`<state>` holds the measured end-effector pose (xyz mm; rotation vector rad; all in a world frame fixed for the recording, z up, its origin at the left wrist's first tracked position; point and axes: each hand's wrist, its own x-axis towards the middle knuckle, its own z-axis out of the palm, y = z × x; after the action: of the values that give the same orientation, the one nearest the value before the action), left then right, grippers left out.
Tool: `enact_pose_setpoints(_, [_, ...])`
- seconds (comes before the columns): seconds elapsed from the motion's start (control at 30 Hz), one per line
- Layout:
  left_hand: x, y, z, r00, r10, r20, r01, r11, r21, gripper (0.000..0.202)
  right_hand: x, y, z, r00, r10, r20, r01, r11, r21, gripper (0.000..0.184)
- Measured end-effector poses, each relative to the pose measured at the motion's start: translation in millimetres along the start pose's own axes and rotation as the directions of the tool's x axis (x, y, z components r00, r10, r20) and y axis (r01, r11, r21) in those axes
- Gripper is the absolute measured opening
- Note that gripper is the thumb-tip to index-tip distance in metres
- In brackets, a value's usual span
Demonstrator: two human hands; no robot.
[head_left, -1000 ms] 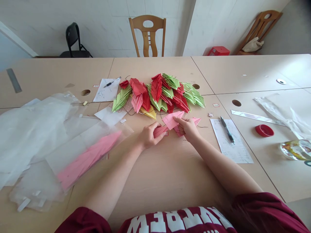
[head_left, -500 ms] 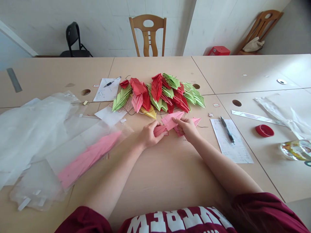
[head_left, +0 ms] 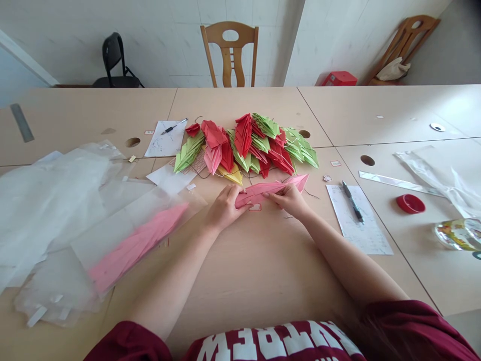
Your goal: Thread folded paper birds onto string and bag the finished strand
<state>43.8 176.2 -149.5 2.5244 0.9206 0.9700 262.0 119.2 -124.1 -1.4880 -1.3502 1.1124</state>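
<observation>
Pink paper [head_left: 256, 193] spans left hand [head_left: 224, 206] to right hand [head_left: 294, 201], table edge [head_left: 150, 90] well beyond.

Beyond the bench [head_left: 240, 281] I see a wooden chair [head_left: 225, 59], a black chair [head_left: 112, 52] left of it, and a red box [head_left: 340, 78] to its right. Nearer me, a dark pen [head_left: 352, 202] lies on a written sheet [head_left: 370, 238]; beyond their right side I make out a red ring [head_left: 409, 207] and a patterned glass [head_left: 456, 233]
</observation>
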Motion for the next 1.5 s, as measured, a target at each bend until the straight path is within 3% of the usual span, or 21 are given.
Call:
enact_pose_setpoints(0.27, [1.0, 9.6, -4.4, 0.998, 0.068, 0.016, -0.069, 0.994, 0.086, 0.038, -0.4, -0.7, 0.5, 1.000, -0.014, 0.001, 0.014, 1.000, 0.014, 0.043])
enact_pose_setpoints(0.5, [-0.4, 5.3, -5.7, 0.998, -0.058, -0.036, 0.065, 0.966, 0.249, 0.081, -1.2, -1.4, -0.9, 0.998, -0.062, -0.028, 0.063, 0.995, 0.073, 0.045])
enact_pose_setpoints(0.7, [-3.9, -1.2, -1.5, 0.997, -0.083, 0.004, 0.081, 0.988, 0.131, 0.070, -1.4, 2.7, 2.0, 0.999, -0.040, -0.029, 0.040, 0.999, 0.012, 0.053])
enact_pose_setpoints(0.83, [-3.1, 3.5, 0.6, 0.997, -0.073, -0.015, 0.074, 0.992, 0.100, 0.075, -3.1, -1.3, 7.2, 0.999, -0.022, -0.036, 0.022, 1.000, 0.001, 0.055])
enact_pose_setpoints(1.07, [-1.6, 6.1, 0.5, 0.994, -0.095, -0.047, 0.101, 0.987, 0.126, 0.075, -2.1, -2.6, 7.3, 0.957, -0.051, -0.285, 0.095, 0.985, 0.142, 0.044])
enact_pose_setpoints(1.37, [-0.6, 19.6, 2.3, 0.997, -0.078, 0.008, 0.076, 0.983, 0.166, 0.075, 0.9, 7.8, 16.6, 0.966, -0.057, -0.251, 0.079, 0.994, 0.081, 0.048])
enact_pose_setpoints(1.5, [2.8, 27.4, -1.7, 0.995, -0.054, 0.089, 0.031, 0.969, 0.245, 0.066, -1.2, 5.6, 19.4, 0.988, -0.077, -0.131, 0.087, 0.993, 0.077, 0.046])
